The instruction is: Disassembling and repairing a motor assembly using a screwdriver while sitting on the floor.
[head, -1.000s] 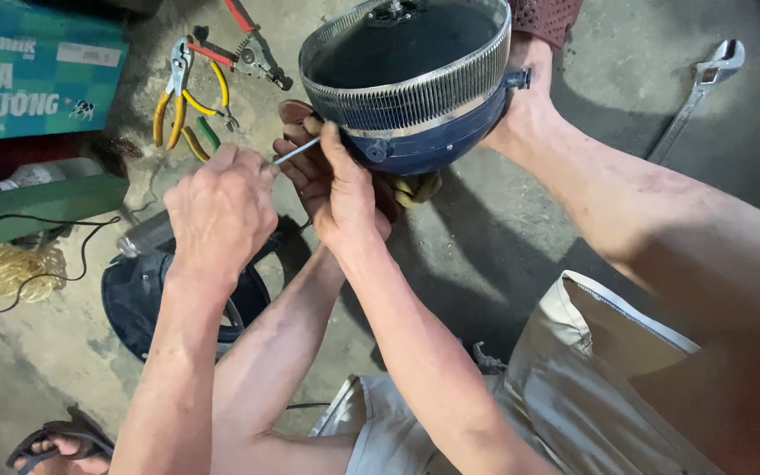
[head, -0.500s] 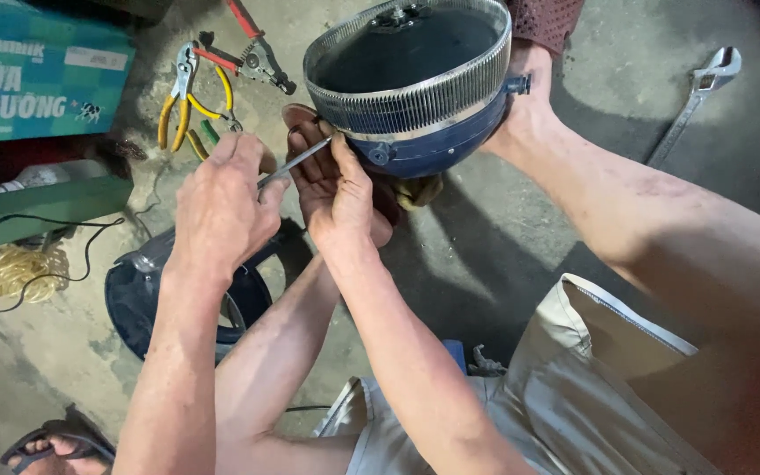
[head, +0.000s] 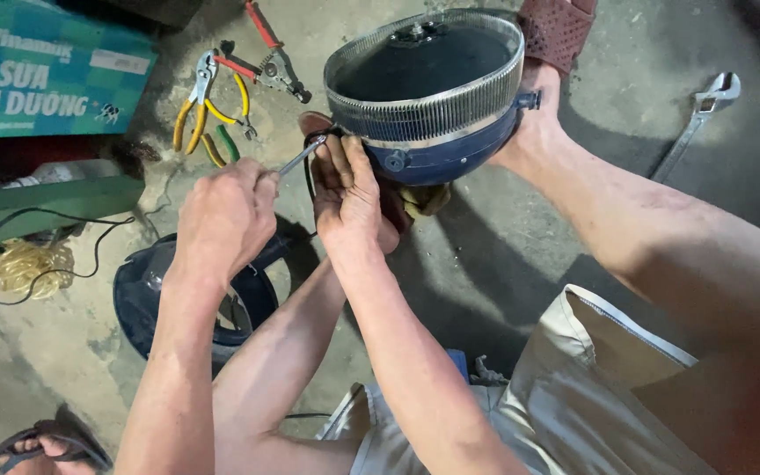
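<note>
A round blue housing (head: 450, 158) with a ribbed metal band sits tilted on the floor, braced by my bare foot (head: 538, 132) on its right and my other foot under its left side. My left hand (head: 222, 220) is closed around a thin metal screwdriver (head: 296, 158) whose tip points at the housing's left side. My right hand (head: 349, 189) lies against that same side, fingers together around the tool tip, gripping the housing's edge. A black wire (head: 310, 171) loops beside its fingers.
Yellow-handled pliers (head: 200, 101) and red-handled pliers (head: 266, 53) lie on the concrete floor at upper left, near a teal carton (head: 37, 79). A dark round base (head: 147, 290) is under my left arm. A wrench (head: 701, 114) lies at right, a sandal (head: 41, 440) at lower left.
Both hands stay at the housing's left side with the screwdriver tip in place. The housing has shifted slightly in view.
</note>
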